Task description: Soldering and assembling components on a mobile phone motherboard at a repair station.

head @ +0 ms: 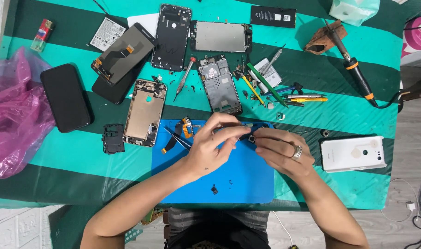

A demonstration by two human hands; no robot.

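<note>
My left hand (213,144) and my right hand (280,151) meet over a blue work mat (238,184) near the table's front edge. Together they pinch a small dark phone part (250,137) with a square camera-like module between the fingertips. A ring sits on my right hand. Tweezers (178,138) and an orange flex cable (186,128) lie on the mat just left of my left hand. Tiny black bits (214,189) rest on the mat below my hands.
A green striped cloth (72,157) covers the table. On it lie several opened phone frames (144,113), a black phone (65,97), a white phone back (353,153), screwdrivers and pens (265,85), a soldering iron (353,64), batteries (273,16) and a pink bag (12,115).
</note>
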